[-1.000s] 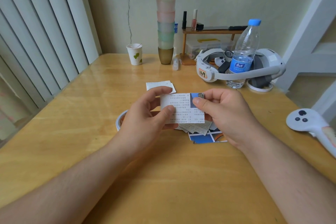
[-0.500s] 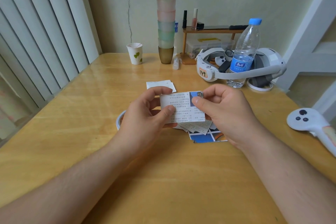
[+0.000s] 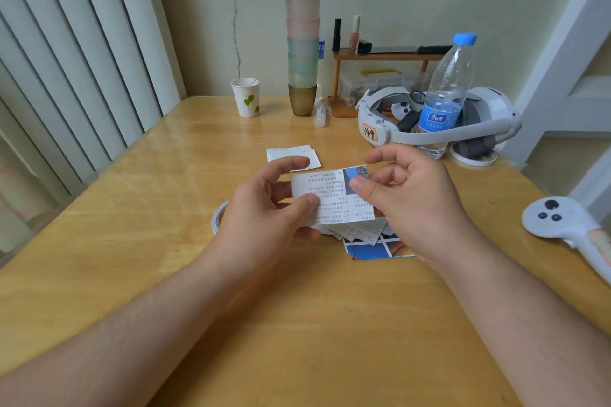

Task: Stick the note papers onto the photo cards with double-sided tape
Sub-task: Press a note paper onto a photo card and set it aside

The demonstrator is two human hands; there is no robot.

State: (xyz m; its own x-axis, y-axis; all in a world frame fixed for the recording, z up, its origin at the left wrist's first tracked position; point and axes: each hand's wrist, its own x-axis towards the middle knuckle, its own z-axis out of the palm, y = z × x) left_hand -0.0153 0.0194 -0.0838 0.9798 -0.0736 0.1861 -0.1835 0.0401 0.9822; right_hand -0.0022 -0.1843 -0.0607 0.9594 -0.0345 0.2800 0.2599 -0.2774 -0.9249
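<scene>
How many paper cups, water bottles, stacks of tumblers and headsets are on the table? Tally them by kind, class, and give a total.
Paper cup: 1
Water bottle: 1
Stack of tumblers: 1
Headset: 1
Total: 4

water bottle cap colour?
Blue. The water bottle stands upright inside the headset's strap; its cap shows clearly in the head view.
</scene>
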